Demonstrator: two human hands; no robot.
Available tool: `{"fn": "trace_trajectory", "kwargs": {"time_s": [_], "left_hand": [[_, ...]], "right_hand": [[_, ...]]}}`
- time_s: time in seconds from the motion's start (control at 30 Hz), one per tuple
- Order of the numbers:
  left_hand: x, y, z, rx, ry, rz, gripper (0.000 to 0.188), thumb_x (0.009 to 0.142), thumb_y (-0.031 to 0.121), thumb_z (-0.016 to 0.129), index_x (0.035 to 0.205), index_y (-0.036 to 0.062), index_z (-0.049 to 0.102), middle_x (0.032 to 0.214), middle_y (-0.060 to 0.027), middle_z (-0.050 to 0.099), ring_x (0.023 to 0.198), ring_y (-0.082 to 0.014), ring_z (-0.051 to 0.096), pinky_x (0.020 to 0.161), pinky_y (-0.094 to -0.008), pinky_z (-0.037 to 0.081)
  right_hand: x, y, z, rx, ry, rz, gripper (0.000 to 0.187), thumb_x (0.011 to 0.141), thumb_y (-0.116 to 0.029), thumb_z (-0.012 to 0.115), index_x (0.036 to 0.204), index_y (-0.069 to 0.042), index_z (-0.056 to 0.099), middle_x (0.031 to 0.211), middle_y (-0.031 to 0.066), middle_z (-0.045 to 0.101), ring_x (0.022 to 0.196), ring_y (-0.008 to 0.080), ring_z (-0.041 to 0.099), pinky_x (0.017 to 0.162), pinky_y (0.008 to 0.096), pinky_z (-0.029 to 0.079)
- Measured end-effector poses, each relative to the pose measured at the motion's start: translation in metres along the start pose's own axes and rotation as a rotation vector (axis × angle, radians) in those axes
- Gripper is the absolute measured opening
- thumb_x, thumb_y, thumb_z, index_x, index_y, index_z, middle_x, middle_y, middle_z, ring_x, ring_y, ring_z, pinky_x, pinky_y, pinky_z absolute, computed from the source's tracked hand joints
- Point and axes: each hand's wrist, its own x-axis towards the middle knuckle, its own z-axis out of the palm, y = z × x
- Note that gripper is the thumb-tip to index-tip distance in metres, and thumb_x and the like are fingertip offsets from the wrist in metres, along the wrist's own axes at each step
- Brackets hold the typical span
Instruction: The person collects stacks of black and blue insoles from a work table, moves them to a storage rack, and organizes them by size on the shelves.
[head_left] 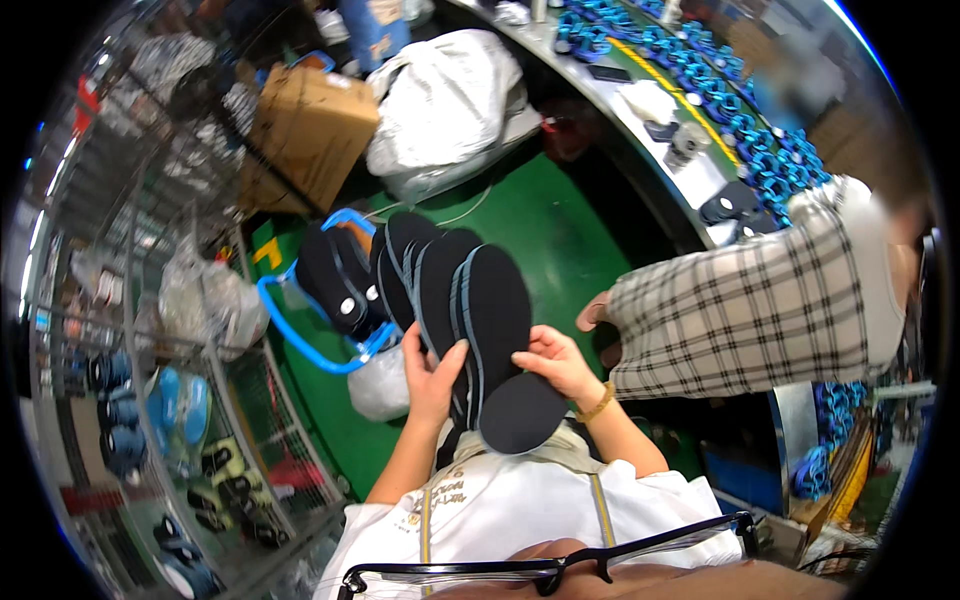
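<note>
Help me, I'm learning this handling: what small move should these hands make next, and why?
Probably ease the fanned black shoe soles into line: their blue-grey edges show staggered side by side. The left hand holds them from the left and the right hand has the top one's right edge, so both seem placed for it.

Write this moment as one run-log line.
Left hand: holds left side of fanned black soles | Right hand: touches their right side | Around: cardboard box, white bundle, green floor
</note>
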Motion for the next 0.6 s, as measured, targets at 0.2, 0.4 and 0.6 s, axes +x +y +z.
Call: {"fn": "trace_trajectory", "kwargs": {"time_s": [0.2, 0.4, 0.6], "left_hand": [[0.006, -0.022, 0.005, -0.231, -0.103, -0.280, 0.049, 0.079, 0.024, 0.049, 0.120, 0.0021, 0.032, 0.113, -0.0111, 0.045, 0.101, -0.0220, 0.046, 0.087, -0.0325, 0.037], [0.025, -0.044, 0.022, -0.389, -0.294, -0.546, 0.047, 0.082, 0.031, 0.043, 0.118, 0.0006, 0.035, 0.114, -0.0139, 0.045, 0.103, -0.0243, 0.046, 0.088, -0.0349, 0.037], [0.052, -0.068, 0.058, -0.381, -0.385, -0.580, 0.051, 0.080, 0.039, 0.043, 0.113, -0.0004, 0.041, 0.110, -0.0151, 0.048, 0.100, -0.0268, 0.048, 0.087, -0.0363, 0.038]], "right_hand": [[-0.002, -0.005, -0.004, 0.109, 0.019, 0.033, 0.019, 0.077, -0.003, 0.055, 0.094, -0.003, 0.047, 0.085, 0.0049, 0.057, 0.077, 0.0092, 0.054, 0.069, 0.0214, 0.044], [-0.010, -0.029, -0.023, 0.159, 0.049, -0.010, 0.022, 0.078, -0.005, 0.055, 0.098, -0.002, 0.046, 0.090, 0.0046, 0.054, 0.081, 0.0096, 0.053, 0.072, 0.0222, 0.043], [-0.004, -0.053, -0.060, 0.183, 0.069, -0.041, 0.025, 0.078, -0.007, 0.055, 0.100, -0.002, 0.046, 0.091, 0.0037, 0.053, 0.083, 0.0085, 0.051, 0.075, 0.0215, 0.042]]}}
